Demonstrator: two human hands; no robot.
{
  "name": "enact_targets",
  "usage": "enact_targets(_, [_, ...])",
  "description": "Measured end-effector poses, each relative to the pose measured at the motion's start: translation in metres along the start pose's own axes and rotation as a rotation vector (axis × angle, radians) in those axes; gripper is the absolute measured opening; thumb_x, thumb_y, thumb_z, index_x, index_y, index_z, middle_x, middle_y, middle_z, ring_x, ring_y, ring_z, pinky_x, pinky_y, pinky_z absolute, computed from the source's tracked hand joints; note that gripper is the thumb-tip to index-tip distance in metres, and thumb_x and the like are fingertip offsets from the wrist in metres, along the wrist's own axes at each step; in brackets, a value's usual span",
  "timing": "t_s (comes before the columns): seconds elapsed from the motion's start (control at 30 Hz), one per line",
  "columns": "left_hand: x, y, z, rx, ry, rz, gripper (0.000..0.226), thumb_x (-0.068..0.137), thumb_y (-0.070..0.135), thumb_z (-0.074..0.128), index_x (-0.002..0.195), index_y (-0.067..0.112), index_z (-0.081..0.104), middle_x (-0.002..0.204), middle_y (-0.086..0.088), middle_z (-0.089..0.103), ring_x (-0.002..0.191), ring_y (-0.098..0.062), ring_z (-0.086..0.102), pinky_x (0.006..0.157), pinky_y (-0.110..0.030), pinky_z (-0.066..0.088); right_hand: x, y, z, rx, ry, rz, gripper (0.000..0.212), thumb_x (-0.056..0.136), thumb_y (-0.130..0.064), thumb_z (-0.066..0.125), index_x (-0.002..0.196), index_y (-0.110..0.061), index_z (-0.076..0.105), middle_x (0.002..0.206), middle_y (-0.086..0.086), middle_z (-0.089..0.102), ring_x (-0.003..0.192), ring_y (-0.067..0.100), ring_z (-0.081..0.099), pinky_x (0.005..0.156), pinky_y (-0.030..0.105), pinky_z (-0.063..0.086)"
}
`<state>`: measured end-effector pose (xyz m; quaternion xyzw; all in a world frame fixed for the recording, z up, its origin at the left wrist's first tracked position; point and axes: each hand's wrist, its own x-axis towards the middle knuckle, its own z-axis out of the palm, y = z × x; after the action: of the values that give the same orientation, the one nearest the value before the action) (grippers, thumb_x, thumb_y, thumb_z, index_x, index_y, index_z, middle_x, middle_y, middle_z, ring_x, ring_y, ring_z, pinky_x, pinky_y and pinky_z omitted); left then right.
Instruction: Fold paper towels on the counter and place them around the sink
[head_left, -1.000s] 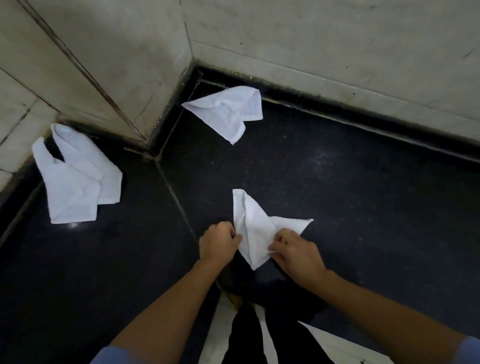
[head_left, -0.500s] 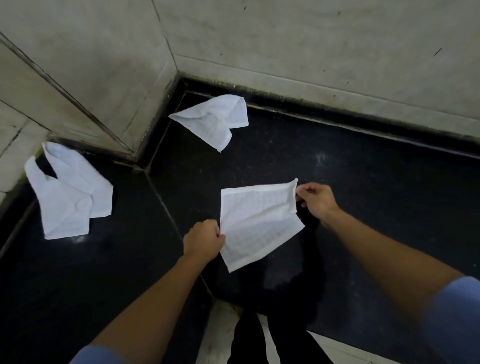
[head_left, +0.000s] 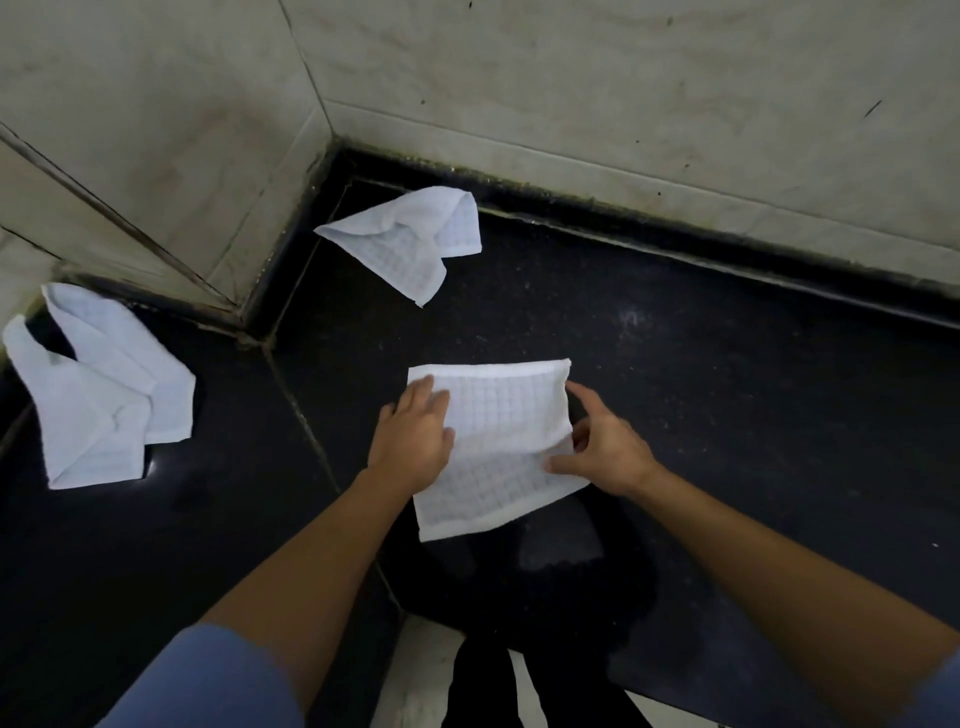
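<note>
Pressing with straight fingers (head_left: 426, 395), the left hand (head_left: 413, 441) flattens a white checked square paper towel (head_left: 498, 415) on the black stone worktop (head_left: 727, 415). The right hand (head_left: 608, 452) pinches its right edge. A folded white towel (head_left: 98, 395) lies well left of it and a crumpled white towel (head_left: 410, 244) lies beyond it.

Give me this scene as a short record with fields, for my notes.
surface: black counter, wall corner behind
middle towel: spread flat
left hand: flat on its left part
right hand: at its right edge, thumb on top; grip unclear
back towel: crumpled, near the corner
left towel: loosely folded, apart at left
</note>
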<state>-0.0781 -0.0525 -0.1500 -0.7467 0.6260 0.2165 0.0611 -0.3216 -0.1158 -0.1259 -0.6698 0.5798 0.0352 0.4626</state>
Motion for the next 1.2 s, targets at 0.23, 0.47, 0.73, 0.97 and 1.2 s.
enact_targets(0.23, [0.003, 0.004, 0.0, 0.023, -0.036, -0.049, 0.061, 0.098, 0.037, 0.041, 0.151, 0.021, 0.015, 0.16, -0.007, 0.001, 0.147, -0.023, 0.003, 0.118, -0.047, 0.016, -0.034, 0.023, 0.022, -0.134, 0.151, 0.163, 0.032, 0.079, -0.032, 0.071, 0.096, -0.026, 0.045, 0.077, -0.007, 0.061, 0.068, 0.013, 0.06, 0.063, 0.036, 0.054])
enact_targets(0.47, [-0.05, 0.019, 0.012, -0.093, 0.28, 0.265, 0.011, 0.081, 0.012, 0.064, 0.092, 0.01, 0.065, 0.095, -0.004, 0.06, 0.084, -0.022, 0.057, 0.071, -0.034, 0.049, -0.064, 0.025, 0.018, -0.433, 0.208, -0.297, 0.013, 0.085, -0.029, 0.065, 0.094, -0.021, 0.061, 0.092, -0.008, 0.061, 0.086, 0.013, 0.059, 0.065, 0.028, 0.048])
enact_targets(0.73, [-0.117, 0.014, 0.058, 0.039, 0.057, 0.324, 0.034, 0.068, 0.051, 0.066, 0.084, 0.022, 0.057, 0.087, 0.003, 0.053, 0.08, -0.015, 0.05, 0.064, -0.029, 0.047, -0.075, 0.027, 0.061, -0.89, -0.046, -0.388, 0.027, 0.078, -0.018, 0.061, 0.104, -0.013, 0.056, 0.098, 0.005, 0.063, 0.091, 0.024, 0.06, 0.056, 0.031, 0.033])
enact_targets(0.97, [-0.12, 0.014, 0.054, 0.145, 0.055, 0.327, 0.032, 0.048, 0.018, 0.075, 0.075, 0.018, 0.055, 0.075, 0.0, 0.054, 0.067, -0.017, 0.051, 0.053, -0.029, 0.043, -0.081, 0.047, 0.056, -0.871, 0.065, -0.536, 0.028, 0.045, -0.02, 0.078, 0.059, -0.018, 0.054, 0.066, -0.003, 0.053, 0.057, 0.016, 0.053, 0.037, 0.027, 0.036])
enact_targets(1.2, [-0.135, 0.005, 0.058, 0.126, 0.042, 0.32, 0.034, 0.06, 0.043, 0.059, 0.085, 0.021, 0.051, 0.082, 0.003, 0.052, 0.074, -0.016, 0.05, 0.06, -0.031, 0.045, -0.091, 0.044, 0.034, -0.453, -0.126, -0.346, 0.013, 0.086, -0.031, 0.055, 0.093, -0.029, 0.066, 0.092, -0.014, 0.063, 0.085, 0.004, 0.057, 0.07, 0.022, 0.041])
